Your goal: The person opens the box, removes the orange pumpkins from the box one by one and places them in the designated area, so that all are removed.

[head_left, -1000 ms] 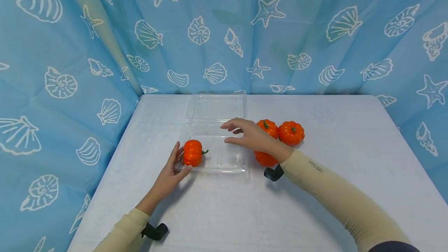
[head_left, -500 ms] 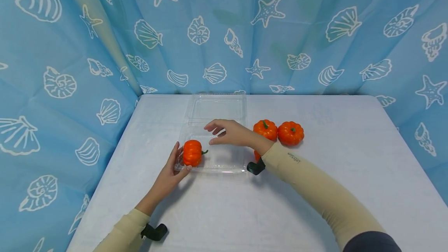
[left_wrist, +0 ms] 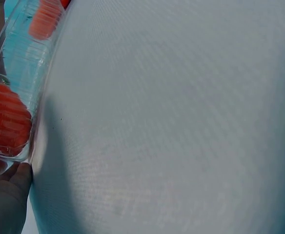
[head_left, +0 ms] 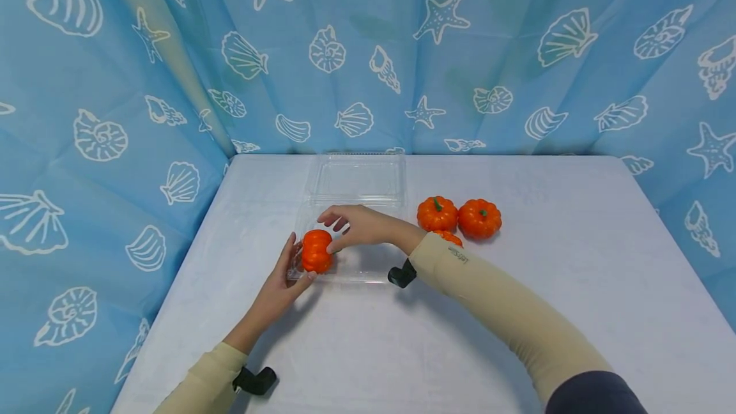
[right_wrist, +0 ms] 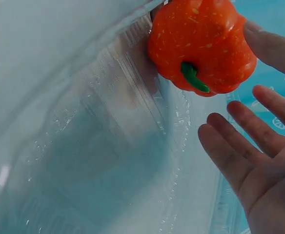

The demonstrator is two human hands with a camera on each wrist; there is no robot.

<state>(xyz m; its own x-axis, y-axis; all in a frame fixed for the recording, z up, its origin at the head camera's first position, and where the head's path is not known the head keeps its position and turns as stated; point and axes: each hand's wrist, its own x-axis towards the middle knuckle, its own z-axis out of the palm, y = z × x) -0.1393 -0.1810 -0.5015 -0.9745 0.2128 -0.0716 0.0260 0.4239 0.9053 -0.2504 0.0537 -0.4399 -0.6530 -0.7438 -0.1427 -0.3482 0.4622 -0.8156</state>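
An orange toy pumpkin (head_left: 317,251) with a green stem lies on its side at the left end of a clear plastic clamshell container (head_left: 365,267), whose lid is folded back. My left hand (head_left: 276,289) holds the container's near left corner, thumb at the front rim and fingers along the left side. In the left wrist view its fingertips meet the container's end wall, with the pumpkin (left_wrist: 6,119) behind the plastic. My right hand (head_left: 368,227) hovers over the container, fingers spread. Its thumb overlaps the pumpkin's edge (right_wrist: 201,44) in the right wrist view; contact is unclear.
Right of the container sit two more pumpkins, one (head_left: 437,213) beside the other (head_left: 480,219). A third pumpkin (head_left: 450,237) is mostly hidden by the right sleeve. A white cloth (head_left: 575,260) covers the table, and a blue shell-patterned curtain (head_left: 402,69) hangs behind it.
My right hand has moved left across the container from beside the loose pumpkins to the pumpkin at its left end. The left hand and the container have stayed put.
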